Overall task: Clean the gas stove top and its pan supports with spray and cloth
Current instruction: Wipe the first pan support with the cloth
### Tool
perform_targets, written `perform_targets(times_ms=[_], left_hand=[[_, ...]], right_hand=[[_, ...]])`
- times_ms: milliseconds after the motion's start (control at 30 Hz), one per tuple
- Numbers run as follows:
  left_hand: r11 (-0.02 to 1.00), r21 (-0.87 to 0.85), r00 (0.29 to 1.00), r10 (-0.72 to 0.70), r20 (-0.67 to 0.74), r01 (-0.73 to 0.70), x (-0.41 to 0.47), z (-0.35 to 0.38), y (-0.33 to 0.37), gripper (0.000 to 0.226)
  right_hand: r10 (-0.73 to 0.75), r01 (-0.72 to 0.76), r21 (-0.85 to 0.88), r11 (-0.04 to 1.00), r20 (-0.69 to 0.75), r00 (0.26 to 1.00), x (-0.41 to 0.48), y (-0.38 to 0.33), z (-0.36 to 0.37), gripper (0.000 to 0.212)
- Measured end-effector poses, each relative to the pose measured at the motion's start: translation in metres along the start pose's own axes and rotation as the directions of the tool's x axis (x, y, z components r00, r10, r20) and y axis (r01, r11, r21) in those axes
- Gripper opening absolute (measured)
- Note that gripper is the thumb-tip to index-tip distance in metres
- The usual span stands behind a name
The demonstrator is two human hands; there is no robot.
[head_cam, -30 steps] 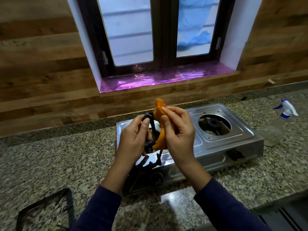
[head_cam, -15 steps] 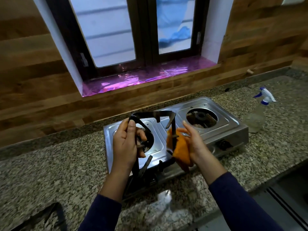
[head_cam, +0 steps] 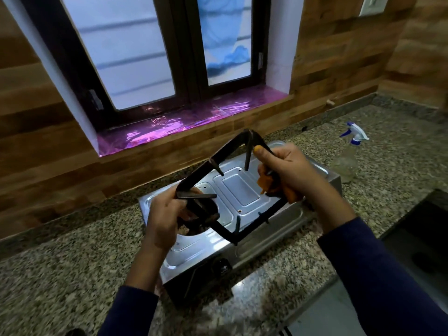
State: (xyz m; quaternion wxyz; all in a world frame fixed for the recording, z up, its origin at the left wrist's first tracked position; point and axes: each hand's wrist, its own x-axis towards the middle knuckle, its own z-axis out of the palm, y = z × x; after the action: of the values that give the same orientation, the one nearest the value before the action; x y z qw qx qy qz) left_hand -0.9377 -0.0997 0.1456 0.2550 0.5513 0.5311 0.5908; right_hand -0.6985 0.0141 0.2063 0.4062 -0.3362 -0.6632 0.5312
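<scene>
Two opposite sides of the pan support point(head_cam: 196, 174) are gripped: left hand point(head_cam: 164, 219) bare, right hand point(head_cam: 288, 170) with cloth point(head_cam: 264, 181).

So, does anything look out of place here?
Only the black pan support: it is off the stove, held tilted above it by the left hand and right hand, which also grips an orange cloth.

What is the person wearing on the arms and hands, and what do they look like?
The left sleeve and the right sleeve are long, dark blue and plain, and end above the wrists. The left hand and the right hand are bare: no gloves, no visible ring or watch.
</scene>
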Motion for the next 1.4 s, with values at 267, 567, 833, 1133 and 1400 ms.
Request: perform_targets(times_ms=[267, 567, 833, 1133, 1400], left_hand=[[0.959, 0.013, 0.793, -0.243, 0.558, 0.284, 0.009, 0.017, 0.037, 0.052], [0.975, 0.045, 0.941, -0.221, 0.254, 0.217, -0.004, 0.047, 0.011, 0.058], [0.984, -0.072, 0.984, -0.159, 0.076, 0.164, -0.016, 0.058, -0.008, 0.057], [0.829, -0.422, 0.866, -0.47, -0.17, 0.367, -0.001, 0.096, 0.004, 0.041], [0.717, -0.562, 0.732, -0.628, -0.265, 0.412, 0.035, 0.141, -0.005, 0.041]], right_hand=[[0.122, -0.037, -0.304, 0.952, 0.268, 0.956, 0.011, -0.025, -0.012, 0.066], [0.145, -0.14, -0.358, 0.923, -0.015, 0.989, 0.012, -0.002, 0.005, 0.081], [0.271, -0.021, 0.434, 0.901, -0.523, 0.808, -0.028, 0.002, 0.004, 0.034], [-0.47, 0.156, -0.693, 0.704, -0.289, 0.834, -0.116, 0.094, 0.074, 0.034], [-0.509, 0.238, -0.543, 0.805, -0.428, 0.747, -0.081, 0.094, -0.007, 0.037]])
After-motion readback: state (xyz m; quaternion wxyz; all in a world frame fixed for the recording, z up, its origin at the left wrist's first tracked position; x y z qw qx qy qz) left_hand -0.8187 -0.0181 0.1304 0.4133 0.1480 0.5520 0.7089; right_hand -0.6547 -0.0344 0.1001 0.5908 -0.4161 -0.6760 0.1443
